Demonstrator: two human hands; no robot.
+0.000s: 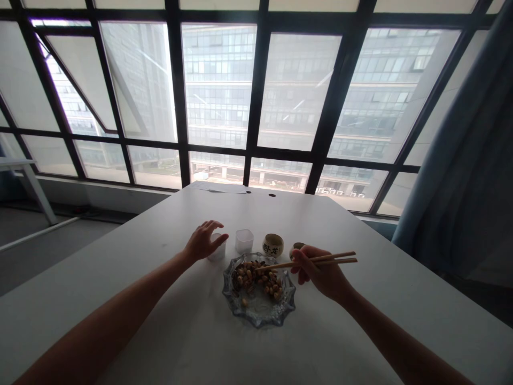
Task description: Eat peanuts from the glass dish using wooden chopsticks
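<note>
My right hand [318,271] grips a pair of wooden chopsticks [336,259], their tips among the nuts [250,275] in a scalloped glass bowl [260,319]. Brown and dark pieces are heaped toward the bowl's back; one lies apart near its front left. My left hand [205,240] has its fingers spread at a translucent cup [217,251], which it partly covers; whether it touches the cup I cannot tell. Beside that stands another translucent cup [244,241]. Right of it is a small ceramic cup [273,245] with dark characters. A second ceramic cup [294,250] is partly hidden behind my right hand.
Everything stands on a long white table [168,331]. Flat white sheets [220,187] and two dark round spots lie at its far end. Tall windows rise behind, a blue curtain [449,144] hangs at the right, and another white table [36,187] is at the left.
</note>
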